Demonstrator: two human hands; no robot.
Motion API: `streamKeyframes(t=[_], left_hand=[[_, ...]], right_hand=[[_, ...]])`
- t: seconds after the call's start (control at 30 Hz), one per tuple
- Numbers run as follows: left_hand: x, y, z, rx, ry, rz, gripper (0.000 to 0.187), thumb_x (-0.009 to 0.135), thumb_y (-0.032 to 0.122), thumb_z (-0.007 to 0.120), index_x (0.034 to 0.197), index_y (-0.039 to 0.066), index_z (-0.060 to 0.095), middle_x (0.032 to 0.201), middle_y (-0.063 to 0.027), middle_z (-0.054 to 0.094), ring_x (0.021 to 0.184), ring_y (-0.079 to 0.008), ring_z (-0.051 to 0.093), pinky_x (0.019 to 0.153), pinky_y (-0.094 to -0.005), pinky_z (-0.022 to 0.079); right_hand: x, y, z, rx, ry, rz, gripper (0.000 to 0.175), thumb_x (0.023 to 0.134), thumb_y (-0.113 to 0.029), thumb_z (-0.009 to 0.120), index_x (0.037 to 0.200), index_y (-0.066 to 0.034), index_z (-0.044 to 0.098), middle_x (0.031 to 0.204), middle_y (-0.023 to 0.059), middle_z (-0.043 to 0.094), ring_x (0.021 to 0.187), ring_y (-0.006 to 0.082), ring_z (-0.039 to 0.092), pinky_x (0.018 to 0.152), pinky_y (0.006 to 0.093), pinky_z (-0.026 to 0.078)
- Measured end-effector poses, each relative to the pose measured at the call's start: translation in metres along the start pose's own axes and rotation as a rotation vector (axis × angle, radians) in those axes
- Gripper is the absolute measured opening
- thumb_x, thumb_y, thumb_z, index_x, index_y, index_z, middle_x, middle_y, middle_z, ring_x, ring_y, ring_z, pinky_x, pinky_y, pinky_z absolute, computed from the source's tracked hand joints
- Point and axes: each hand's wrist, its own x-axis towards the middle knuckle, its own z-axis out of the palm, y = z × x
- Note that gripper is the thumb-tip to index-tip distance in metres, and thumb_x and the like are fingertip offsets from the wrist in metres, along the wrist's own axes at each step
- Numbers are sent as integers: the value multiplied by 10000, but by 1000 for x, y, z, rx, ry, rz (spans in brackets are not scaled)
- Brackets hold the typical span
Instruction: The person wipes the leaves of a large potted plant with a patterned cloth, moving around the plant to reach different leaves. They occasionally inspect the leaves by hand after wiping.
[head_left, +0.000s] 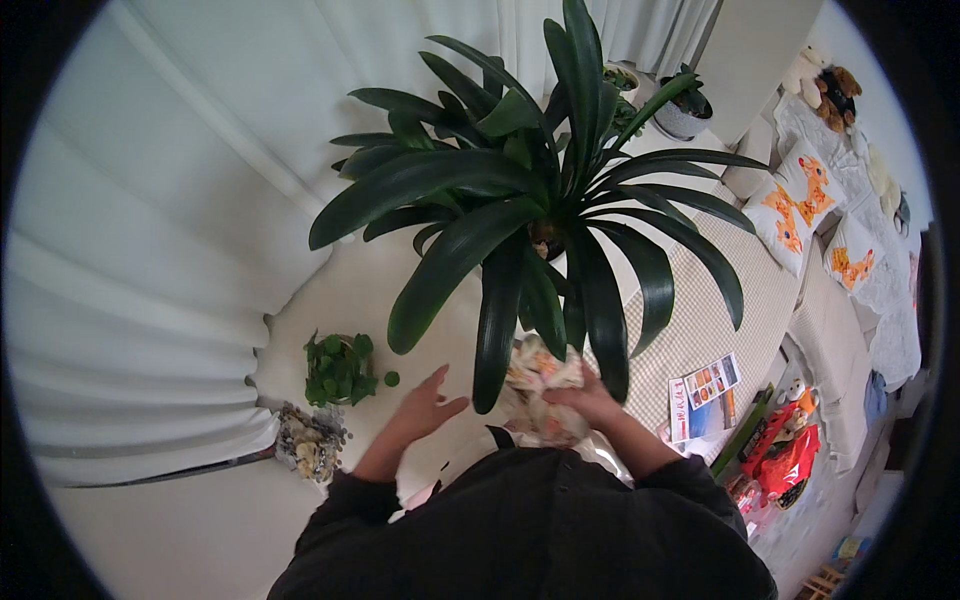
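Observation:
A large potted plant with long, dark green strap leaves (450, 180) spreads over the middle of the view. Its pot is mostly hidden under the leaves. Below the leaves, my right hand (583, 397) grips a crumpled, flower-patterned cloth (544, 367) near my body. My left hand (427, 409) is held out to the left of the lowest leaf, fingers apart, with nothing in it. Farther left of that hand, a small round-leaved plant (340, 367) stands in a pot on the pale surface.
Beside the white curtain (150, 300), a bunch of dried flowers (307, 442) stands at lower left. A grey pot (682, 116) holds another plant at upper right. Printed papers (703, 397) lie on a checked cover (690, 307); a red bag (787, 465) and printed cushions (795, 202) are farther right.

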Motion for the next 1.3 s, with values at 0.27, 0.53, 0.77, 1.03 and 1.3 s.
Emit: streamKeyframes(t=[0.27, 0.53, 0.77, 1.03, 1.3], left_hand=[[31, 247, -106, 96, 442, 1134, 98, 838, 31, 563, 903, -33, 601, 924, -158, 631, 826, -276, 628, 728, -325, 490], [195, 230, -109, 295, 608, 674, 359, 751, 159, 712, 1053, -9, 612, 855, -132, 656, 808, -256, 638, 739, -334, 493], [232, 211, -96, 216, 591, 698, 438, 751, 181, 730, 1128, 21, 574, 886, -109, 622, 828, -217, 600, 765, -322, 472], [244, 220, -109, -345, 296, 394, 245, 856, 269, 655, 914, 31, 665, 742, -1, 577, 638, -100, 517, 542, -273, 435], [232, 215, -112, -541, 167, 384, 331, 871, 273, 633, 1053, -3, 619, 837, -53, 596, 737, -146, 592, 736, -271, 502]], right_hand=[[-111, -40, -110, -1, -90, -163, 826, 621, -4, 800, 1332, 28, 380, 1222, 136, 547, 1120, 233, 539, 976, 374, 426], [-158, -87, -124, 172, -20, -524, 700, 710, -80, 704, 1317, 56, 382, 1226, 196, 535, 1077, 282, 575, 943, 385, 465], [-76, -174, -26, 238, 140, -509, 597, 768, -115, 639, 1285, 76, 409, 1208, 214, 547, 1020, 290, 610, 911, 389, 493], [45, -194, 44, 210, 204, -563, 712, 663, 34, 729, 1277, 16, 370, 1069, 143, 592, 916, 234, 624, 796, 352, 521], [126, -190, 48, -717, 640, -426, 871, 561, -371, 750, 1331, -150, 409, 1094, 242, 536, 963, 363, 601, 848, 401, 499]])
